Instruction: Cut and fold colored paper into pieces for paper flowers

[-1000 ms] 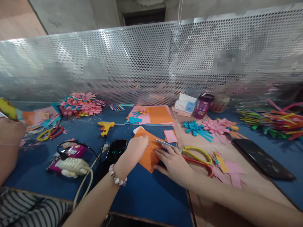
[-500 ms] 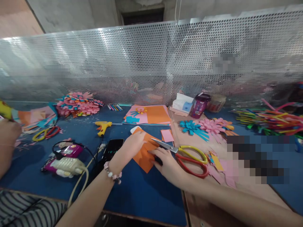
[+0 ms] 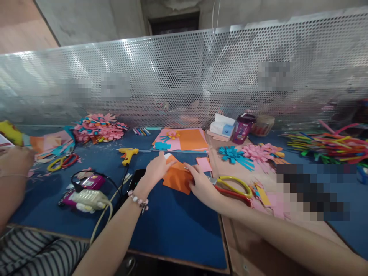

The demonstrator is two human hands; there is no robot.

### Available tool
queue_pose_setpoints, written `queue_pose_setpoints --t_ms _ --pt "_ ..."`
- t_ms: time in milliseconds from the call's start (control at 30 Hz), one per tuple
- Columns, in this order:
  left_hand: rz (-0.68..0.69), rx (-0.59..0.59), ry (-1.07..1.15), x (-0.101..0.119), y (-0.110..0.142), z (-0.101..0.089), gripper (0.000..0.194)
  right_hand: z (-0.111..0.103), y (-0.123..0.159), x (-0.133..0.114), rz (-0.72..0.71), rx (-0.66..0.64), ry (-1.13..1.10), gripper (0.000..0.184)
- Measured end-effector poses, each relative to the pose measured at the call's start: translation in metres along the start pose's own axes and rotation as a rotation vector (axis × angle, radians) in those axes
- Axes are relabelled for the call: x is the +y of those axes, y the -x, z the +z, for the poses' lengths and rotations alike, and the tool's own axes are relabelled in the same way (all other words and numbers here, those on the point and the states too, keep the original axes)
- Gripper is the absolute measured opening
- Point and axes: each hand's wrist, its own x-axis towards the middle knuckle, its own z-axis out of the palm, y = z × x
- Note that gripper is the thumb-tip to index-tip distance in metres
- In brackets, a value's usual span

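A sheet of orange paper (image 3: 178, 177) is held between my two hands just above the blue table. My left hand (image 3: 155, 168), with a beaded bracelet at the wrist, grips its upper left edge, where a bit of white shows. On the right edge, the fingers of my right hand (image 3: 202, 186) are closed on the paper. Scissors (image 3: 234, 185) with one yellow and one red handle lie just beyond my right hand, their blades mostly hidden behind it. A phone (image 3: 135, 180) lies partly under my left hand. Small pink paper squares (image 3: 204, 164) lie behind my right hand.
A yellow glue gun (image 3: 128, 155) and a power strip with cords (image 3: 86, 195) lie left. Paper flowers (image 3: 231, 154), a purple cup (image 3: 243, 129) and pipe cleaners (image 3: 330, 143) stand right. Another person's hand (image 3: 15, 165) is at far left. A perforated metal panel (image 3: 178, 76) closes the back.
The orange paper has turned, its lower corner swinging up and right. My right hand has shifted its hold to the paper's right edge and now covers the scissor blades.
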Motion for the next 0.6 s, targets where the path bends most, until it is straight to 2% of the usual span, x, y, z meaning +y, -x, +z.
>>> queue_pose_setpoints --t_ms 100,167,267,333,400,533,600 --pt "0.115 -0.072 0.198 -0.006 -0.005 -0.003 0.077 0.003 -0.007 -0.004 0.077 -0.005 -0.003 0.075" --pt "0.196 -0.052 0.254 -0.009 -0.007 -0.006 0.078 0.002 -0.014 -0.007 0.080 -0.009 0.031 0.074" --pt "0.242 0.011 0.276 -0.010 -0.009 -0.014 0.066 -0.004 -0.036 -0.009 0.002 0.051 0.142 0.066" --pt "0.274 0.007 0.305 -0.011 -0.009 -0.022 0.056 -0.008 -0.055 -0.007 -0.009 0.088 0.159 0.072" --pt "0.272 0.014 0.324 -0.012 -0.009 -0.030 0.049 -0.010 -0.074 -0.003 0.022 0.041 0.025 0.073" --pt "0.238 0.117 0.372 -0.018 -0.012 -0.035 0.048 -0.015 -0.102 0.004 0.065 -0.282 -0.414 0.030" --pt "0.191 0.209 0.459 -0.021 -0.015 -0.033 0.058 -0.020 -0.114 0.009 0.120 -0.260 -0.487 0.023"
